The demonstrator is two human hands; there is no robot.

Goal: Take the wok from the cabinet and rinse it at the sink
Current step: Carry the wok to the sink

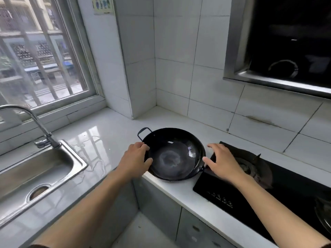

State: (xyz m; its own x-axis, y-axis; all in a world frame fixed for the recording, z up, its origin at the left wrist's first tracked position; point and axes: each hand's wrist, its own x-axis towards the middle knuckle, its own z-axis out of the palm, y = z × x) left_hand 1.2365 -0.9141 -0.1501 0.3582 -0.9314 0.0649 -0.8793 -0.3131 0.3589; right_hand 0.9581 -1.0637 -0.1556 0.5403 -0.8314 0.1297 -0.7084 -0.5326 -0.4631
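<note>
walls: white tile [172,51] | window [41,56]: barred, daylight | countertop [111,126]: glossy white | cabinets [161,208]: grey

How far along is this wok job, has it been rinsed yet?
The fetching looks done: the wok sits on the white counter between the sink and the stove. In hand: the left hand holds its rim, while the right hand hovers open by the other side. Left to do: carrying it to the sink and rinsing; no water runs from the faucet.

Bare counter [111,133] lies between wok [174,154] and sink [35,169]; faucet [35,122] overhangs.
</note>
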